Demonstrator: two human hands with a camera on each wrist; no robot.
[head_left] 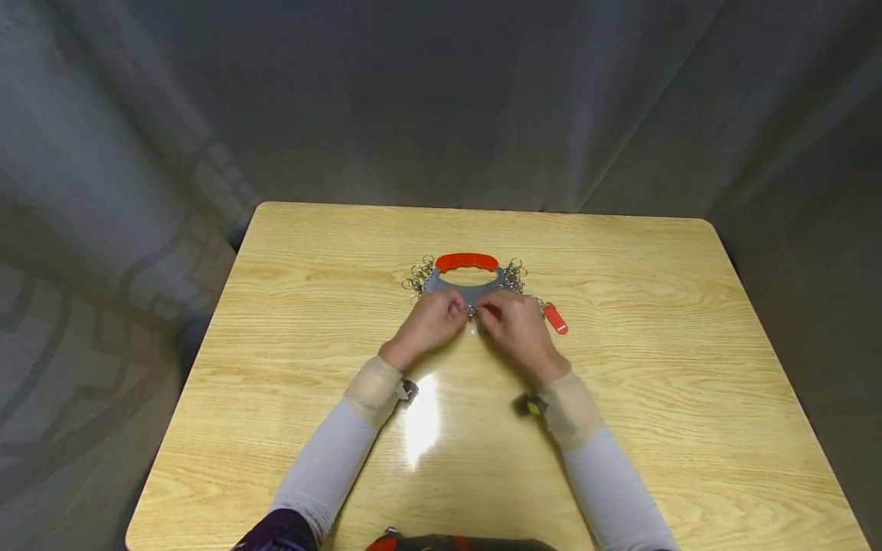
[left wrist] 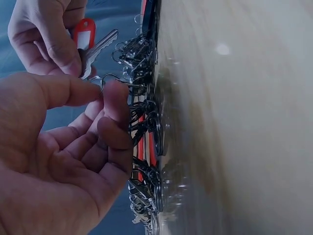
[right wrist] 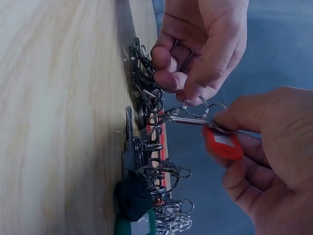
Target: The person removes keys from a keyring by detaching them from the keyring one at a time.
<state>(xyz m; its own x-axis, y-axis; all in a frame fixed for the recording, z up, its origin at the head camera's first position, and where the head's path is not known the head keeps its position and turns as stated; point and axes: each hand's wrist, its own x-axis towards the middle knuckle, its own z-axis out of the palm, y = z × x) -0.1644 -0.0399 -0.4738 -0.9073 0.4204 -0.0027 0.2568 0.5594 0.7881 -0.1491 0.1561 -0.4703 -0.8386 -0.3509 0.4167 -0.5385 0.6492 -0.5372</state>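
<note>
A key holder with a red handle (head_left: 467,262) and a curved grey plate (head_left: 468,293) lies on the table, with metal clips and rings along its sides. At its near edge, my left hand (head_left: 434,317) pinches a split ring (right wrist: 205,108) between thumb and forefinger. My right hand (head_left: 518,325) pinches a silver key (left wrist: 101,51) that carries a red tag (right wrist: 225,143). In the right wrist view, the key's blade reaches toward the clips. The fingertips partly hide the ring, so whether it is hooked to a clip I cannot tell.
On the wooden table (head_left: 689,383), a red tag (head_left: 555,318) lies to the right of my right hand. The right wrist view has a key with a black head (right wrist: 133,198) and a green tag (right wrist: 139,225) beside the clips. Grey curtains (head_left: 441,107) surround the table.
</note>
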